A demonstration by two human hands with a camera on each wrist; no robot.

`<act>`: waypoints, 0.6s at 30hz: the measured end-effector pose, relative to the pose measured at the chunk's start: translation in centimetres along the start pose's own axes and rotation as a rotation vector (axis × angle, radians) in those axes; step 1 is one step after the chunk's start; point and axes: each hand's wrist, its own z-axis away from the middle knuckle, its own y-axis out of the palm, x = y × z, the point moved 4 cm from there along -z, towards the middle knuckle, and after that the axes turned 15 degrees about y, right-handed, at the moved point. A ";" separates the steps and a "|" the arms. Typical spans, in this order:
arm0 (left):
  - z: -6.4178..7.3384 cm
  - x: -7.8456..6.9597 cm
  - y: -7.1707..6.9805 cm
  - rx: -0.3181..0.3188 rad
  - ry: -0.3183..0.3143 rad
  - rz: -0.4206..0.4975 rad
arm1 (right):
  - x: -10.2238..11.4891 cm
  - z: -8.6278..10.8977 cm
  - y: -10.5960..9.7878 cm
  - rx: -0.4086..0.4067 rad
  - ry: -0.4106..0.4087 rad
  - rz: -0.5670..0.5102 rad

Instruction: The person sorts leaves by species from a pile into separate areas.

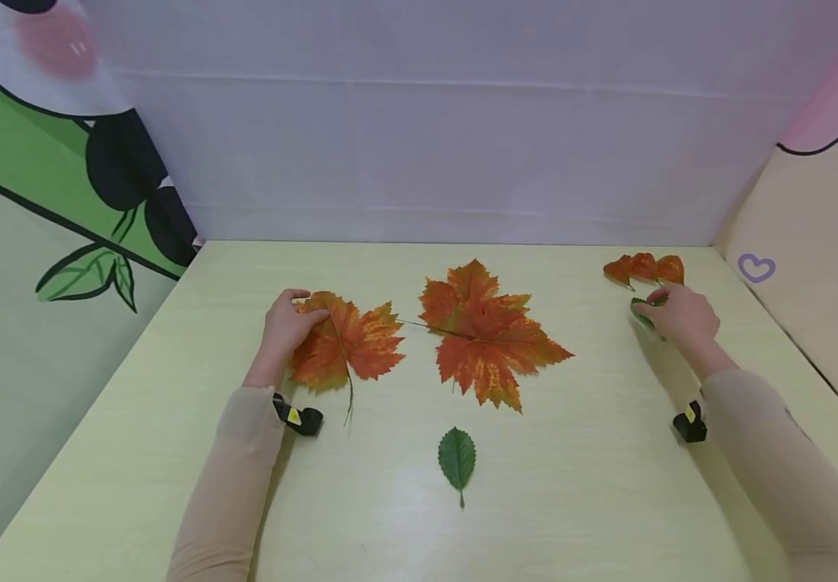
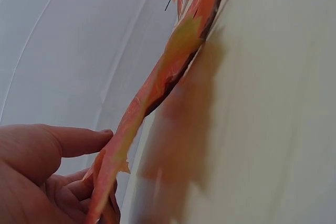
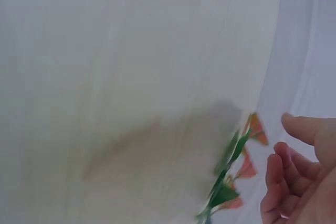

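Cloth (image 1: pixel 426 153), creased and lilac, backs the pale surface (image 1: pixel 360 509), where the left hand (image 1: pixel 289 330) pinches an orange leaf (image 1: pixel 369 339) at left; the right hand (image 1: pixel 686 319), thumb parted from fingers, hovers beside green foliage (image 1: pixel 640 312) near the far-right corner.

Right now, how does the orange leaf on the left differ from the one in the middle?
The left orange leaf is pinched at its edge by the left hand, while no hand touches the middle orange leaf. The middle orange leaf looks larger than the left orange leaf. The left orange leaf's stem points toward the viewer; the middle orange leaf's points left. Both are orange with yellowish patches and jagged edges.
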 end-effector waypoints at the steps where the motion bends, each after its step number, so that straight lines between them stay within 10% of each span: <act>1: 0.0 0.0 0.0 0.001 0.000 -0.003 | 0.5 0.5 0.1 -0.003 -0.029 0.000; 18: -0.1 0.1 0.2 0.005 0.010 -0.020 | 9.7 11.8 4.2 0.170 -0.412 0.027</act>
